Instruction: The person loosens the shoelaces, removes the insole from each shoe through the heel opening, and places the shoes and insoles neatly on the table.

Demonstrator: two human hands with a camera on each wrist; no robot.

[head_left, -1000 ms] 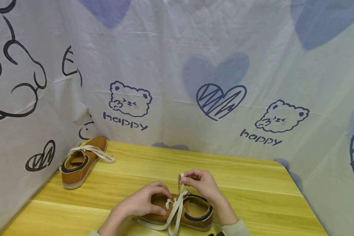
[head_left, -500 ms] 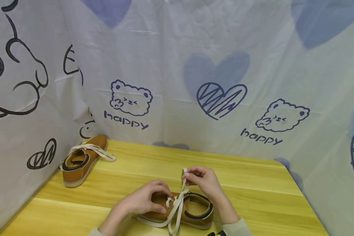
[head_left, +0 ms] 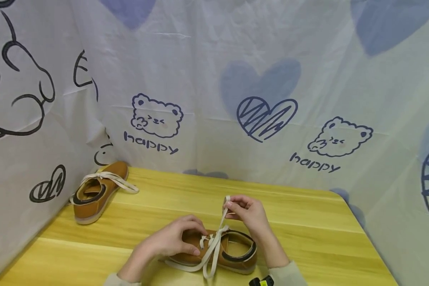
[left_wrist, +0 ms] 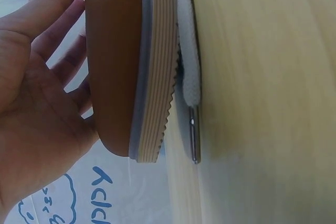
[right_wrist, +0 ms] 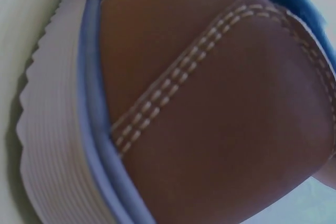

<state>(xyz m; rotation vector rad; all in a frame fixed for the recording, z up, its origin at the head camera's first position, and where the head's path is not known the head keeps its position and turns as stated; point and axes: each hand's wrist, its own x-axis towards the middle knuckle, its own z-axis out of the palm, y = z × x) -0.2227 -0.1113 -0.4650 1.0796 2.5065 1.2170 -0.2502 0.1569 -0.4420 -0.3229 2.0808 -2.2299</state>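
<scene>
A brown leather shoe (head_left: pixel 248 267) lies on the table with its toe to the left; its toe (left_wrist: pixel 115 66) and heel (right_wrist: pixel 220 114) fill much of the wrist views. My left hand (head_left: pixel 168 240) spans the toe, thumb on the near side and fingers on the far side, holding it. Between thumb and fingers, my right hand (head_left: pixel 250 212) pinches one end of the cream shoelace (head_left: pixel 215 246), pulled taut above the shoe. Other lace parts hang over the near side. A metal lace tip (left_wrist: pixel 194 135) lies beside the sole in the left wrist view.
A second brown shoe (head_left: pixel 87 207), its lace draped over it, stands at the table's far left corner against the cloth wall. White printed cloth (head_left: pixel 207 99) closes off the back and sides of the yellow wooden table (head_left: pixel 307 222). A black-and-yellow device (head_left: pixel 261 281) sits near my right sleeve.
My right hand has risen and shifted slightly right, drawing more of the lace up from the shoe. The left hand keeps its hold on the toe.
</scene>
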